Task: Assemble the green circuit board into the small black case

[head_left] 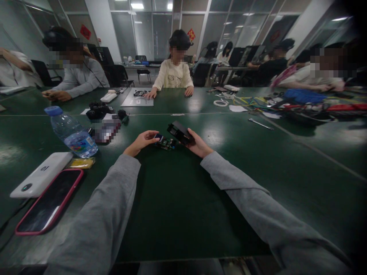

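Observation:
Near the middle of the green table, my left hand (142, 142) pinches the left end of a small green circuit board (166, 144), where a dark blue and white part, perhaps a small screen, sits under my fingertips. A black box-shaped casing (180, 131) is held tilted in my right hand (197, 144), fingers behind it and thumb along its edge. Its near side shows an opening or inner structure, too dark to make out. The casing is just above and to the right of the board; whether the two touch I cannot tell.
On the left are a water bottle (73, 133), a white power bank (43, 173), a red-cased phone (51, 202) and a yellow packet (82, 163). Black parts (99, 110) lie beyond. At right are a metal tool (260, 123), a tape roll (220, 103) and tangled cables. Several people sit around.

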Available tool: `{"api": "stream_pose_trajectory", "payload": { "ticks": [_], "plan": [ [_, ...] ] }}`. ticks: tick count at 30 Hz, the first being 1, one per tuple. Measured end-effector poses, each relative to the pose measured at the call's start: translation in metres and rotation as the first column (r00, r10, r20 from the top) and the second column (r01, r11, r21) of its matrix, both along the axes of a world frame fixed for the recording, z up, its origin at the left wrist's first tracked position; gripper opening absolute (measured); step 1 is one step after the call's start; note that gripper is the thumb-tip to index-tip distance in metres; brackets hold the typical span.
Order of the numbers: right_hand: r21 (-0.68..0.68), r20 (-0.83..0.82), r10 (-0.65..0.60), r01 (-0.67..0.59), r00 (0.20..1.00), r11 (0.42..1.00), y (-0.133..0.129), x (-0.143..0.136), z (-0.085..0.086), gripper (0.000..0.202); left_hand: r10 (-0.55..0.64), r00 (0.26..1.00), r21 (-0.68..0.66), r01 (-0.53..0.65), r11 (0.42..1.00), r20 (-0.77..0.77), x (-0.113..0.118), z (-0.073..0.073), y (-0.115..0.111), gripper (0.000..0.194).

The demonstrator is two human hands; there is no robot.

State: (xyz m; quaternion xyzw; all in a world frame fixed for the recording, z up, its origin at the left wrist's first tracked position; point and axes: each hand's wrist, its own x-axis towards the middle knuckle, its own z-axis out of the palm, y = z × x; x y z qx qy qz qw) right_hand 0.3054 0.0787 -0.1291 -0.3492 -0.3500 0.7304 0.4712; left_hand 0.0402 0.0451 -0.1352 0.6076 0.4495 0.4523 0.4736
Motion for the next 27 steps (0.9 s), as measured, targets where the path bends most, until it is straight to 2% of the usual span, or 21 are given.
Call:
{"api": "stream_pose_trajectory", "payload": {
  "ticks": [3, 8, 16, 23, 27],
  "plan": [
    [-0.037, -0.025, 0.005, -0.006, 1.0, 0.999, -0.001, -0.001, 0.001, 0.014, 0.004, 1.0, 0.002, -0.004, 1.0, -0.013, 0.0, 0.001, -0.001, 0.052],
    [-0.014, -0.025, 0.025, -0.026, 0.999, 1.0, 0.001, 0.0, -0.002, 0.015, 0.003, 1.0, -0.015, -0.003, 1.0, -0.012, 0.0, 0.0, 0.001, 0.053],
    [0.088, 0.006, 0.08, -0.08, 0.997, 0.993, 0.005, 0.003, -0.01, 0.013, 0.014, 1.0, -0.012, -0.014, 1.0, 0.001, 0.001, -0.001, 0.001, 0.053],
    [-0.038, -0.043, 0.038, -0.039, 0.998, 0.999, 0.005, 0.005, -0.005, 0.01, 0.012, 1.0, -0.005, -0.012, 1.0, 0.023, 0.0, -0.002, 0.002, 0.052],
    [-0.046, -0.044, 0.032, -0.034, 0.999, 0.998, 0.007, 0.005, -0.007, 0.007, 0.008, 1.0, -0.002, -0.008, 1.0, 0.022, -0.001, -0.001, 0.001, 0.052]
  ]
}}
